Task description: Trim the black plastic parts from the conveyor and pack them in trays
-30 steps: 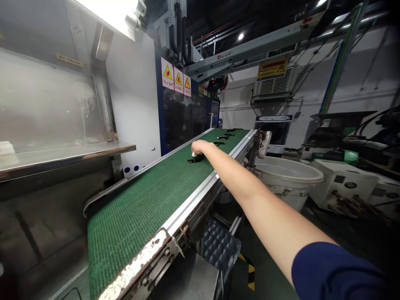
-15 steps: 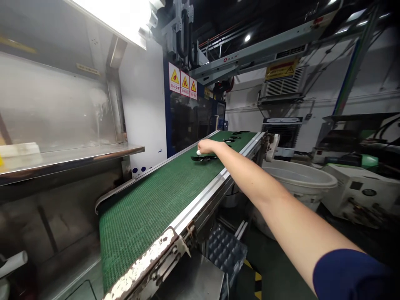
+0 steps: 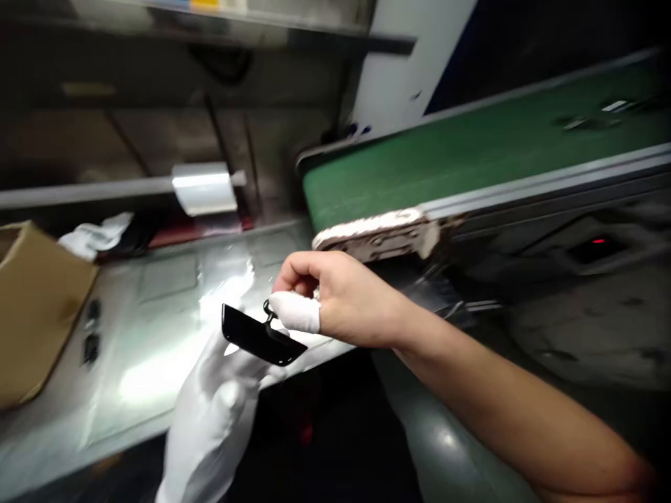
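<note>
Glossy workbench [image 3: 47, 440] behind, black part [image 3: 256, 337] below-left of right grip [image 3: 330, 299], stem [image 3: 269, 316] pinched.

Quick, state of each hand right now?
Left hand: loosely open beneath the black part; contact can't be told.
Right hand: closed, pinching that part by its stem.

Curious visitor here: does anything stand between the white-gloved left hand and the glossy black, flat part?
Nothing visible does: the black part, held by the right hand with the white thumb cover, overlaps the left hand in view; contact is unclear.
</note>
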Tool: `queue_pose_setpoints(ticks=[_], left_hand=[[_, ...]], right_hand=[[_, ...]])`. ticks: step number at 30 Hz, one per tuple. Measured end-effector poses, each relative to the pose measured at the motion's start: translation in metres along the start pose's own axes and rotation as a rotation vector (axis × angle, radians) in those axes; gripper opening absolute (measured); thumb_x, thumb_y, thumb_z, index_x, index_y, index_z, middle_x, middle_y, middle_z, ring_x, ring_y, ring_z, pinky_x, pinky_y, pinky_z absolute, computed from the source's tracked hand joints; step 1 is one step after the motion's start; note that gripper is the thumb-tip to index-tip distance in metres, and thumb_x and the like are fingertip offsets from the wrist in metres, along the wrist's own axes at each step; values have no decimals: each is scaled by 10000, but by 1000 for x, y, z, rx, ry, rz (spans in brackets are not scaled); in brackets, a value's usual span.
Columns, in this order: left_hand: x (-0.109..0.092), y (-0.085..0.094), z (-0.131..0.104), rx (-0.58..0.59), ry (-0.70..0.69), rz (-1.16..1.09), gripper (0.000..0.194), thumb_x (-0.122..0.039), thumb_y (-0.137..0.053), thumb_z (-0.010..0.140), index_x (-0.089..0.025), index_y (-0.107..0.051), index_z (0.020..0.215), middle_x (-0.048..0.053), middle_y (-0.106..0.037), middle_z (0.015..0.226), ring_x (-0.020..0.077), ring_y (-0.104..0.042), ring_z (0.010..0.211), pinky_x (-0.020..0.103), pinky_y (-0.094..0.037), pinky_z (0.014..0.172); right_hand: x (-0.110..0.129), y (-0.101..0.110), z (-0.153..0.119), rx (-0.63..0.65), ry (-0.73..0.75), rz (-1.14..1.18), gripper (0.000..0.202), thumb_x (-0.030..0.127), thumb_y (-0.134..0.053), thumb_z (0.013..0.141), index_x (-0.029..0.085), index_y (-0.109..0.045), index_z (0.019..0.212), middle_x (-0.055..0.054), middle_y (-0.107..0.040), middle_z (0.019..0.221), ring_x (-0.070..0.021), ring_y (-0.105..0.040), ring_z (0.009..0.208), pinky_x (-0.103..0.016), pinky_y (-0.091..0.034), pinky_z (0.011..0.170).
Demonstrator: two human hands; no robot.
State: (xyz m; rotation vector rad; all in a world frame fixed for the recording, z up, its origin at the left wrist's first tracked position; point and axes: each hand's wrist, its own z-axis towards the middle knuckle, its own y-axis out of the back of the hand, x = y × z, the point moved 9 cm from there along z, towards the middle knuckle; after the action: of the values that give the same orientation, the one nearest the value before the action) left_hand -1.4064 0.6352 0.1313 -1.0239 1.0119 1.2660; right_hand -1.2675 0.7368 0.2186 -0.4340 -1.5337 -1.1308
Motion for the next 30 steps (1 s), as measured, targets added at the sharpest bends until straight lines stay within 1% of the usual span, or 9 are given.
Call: queue_pose_setpoints(ticks=[2, 4, 6, 8, 11, 16, 22, 26, 30], left_hand=[[16, 9, -17, -103, 63, -227, 649, -664, -498, 1029, -395, -375, 1606, 87, -668, 1349, 270, -728, 991, 386, -645, 699], [29, 9, -29, -127, 86, -349, 564, -597, -575, 1021, -419, -445, 1540, 50, -688, 1297, 240, -735, 932, 350, -635, 663], [40, 8, -39, -123, 116, -435, 488, -534, -621, 1020, -425, -508, 1483, 25, -732, 1229, 221, -752, 894, 319, -629, 633], [49, 6, -48, -104, 167, -574, 458, -507, -687, 993, -440, -570, 1431, -3, -783, 1128, 208, -773, 868, 274, -619, 606], [54, -3, -57, -38, 228, -799, 441, -500, -759, 945, -447, -646, 1368, -23, -819, 1024, 176, -789, 871, 196, -601, 612], [52, -15, -61, 73, 222, -945, 431, -448, -721, 990, -384, -649, 1410, 27, -819, 1102, 164, -787, 948, 180, -613, 709], [51, -26, -60, 140, 178, -961, 453, -482, -649, 1027, -380, -613, 1467, 64, -811, 1139, 162, -785, 966, 165, -612, 694], [50, -32, -61, 189, 175, -979, 443, -448, -625, 1049, -361, -592, 1483, 53, -801, 1188, 163, -778, 1013, 171, -618, 729], [51, -32, -64, 191, 181, -980, 449, -451, -616, 1055, -371, -572, 1494, 42, -798, 1205, 152, -774, 1025, 161, -612, 731]], right_hand=[[-10, -41, 1, 69, -39, -26, 69, 191, -794, 815, 160, -740, 844, 51, -660, 775, -83, -564, 647, -173, -326, 578], [-25, -70, -1, 130, -80, -46, 83, 133, -792, 782, 156, -742, 844, 56, -643, 775, -75, -538, 637, -179, -298, 596], [-38, -87, -6, 164, -113, -35, 86, 115, -771, 775, 152, -734, 843, 57, -627, 772, -74, -531, 647, -182, -295, 610], [-50, -97, -14, 173, -145, -1, 63, 149, -758, 791, 150, -725, 845, 51, -624, 782, -79, -534, 666, -183, -297, 613], [-61, -105, -26, 210, -187, 82, 94, 247, -745, 831, 165, -705, 856, 36, -629, 806, -98, -543, 698, -201, -338, 604], [-72, -109, -41, 254, -239, 234, 113, 287, -732, 851, 193, -668, 855, 25, -623, 823, -143, -560, 763, -264, -439, 644], [-75, -104, -52, 248, -225, 352, 144, 303, -766, 848, 199, -668, 869, 21, -627, 841, -157, -557, 777, -290, -472, 685], [-79, -103, -57, 242, -217, 438, 169, 302, -778, 872, 186, -655, 880, 30, -630, 849, -139, -563, 789, -266, -473, 682], [-82, -105, -58, 239, -197, 474, 157, 282, -786, 884, 181, -666, 888, 40, -653, 869, -115, -589, 796, -229, -473, 676]])
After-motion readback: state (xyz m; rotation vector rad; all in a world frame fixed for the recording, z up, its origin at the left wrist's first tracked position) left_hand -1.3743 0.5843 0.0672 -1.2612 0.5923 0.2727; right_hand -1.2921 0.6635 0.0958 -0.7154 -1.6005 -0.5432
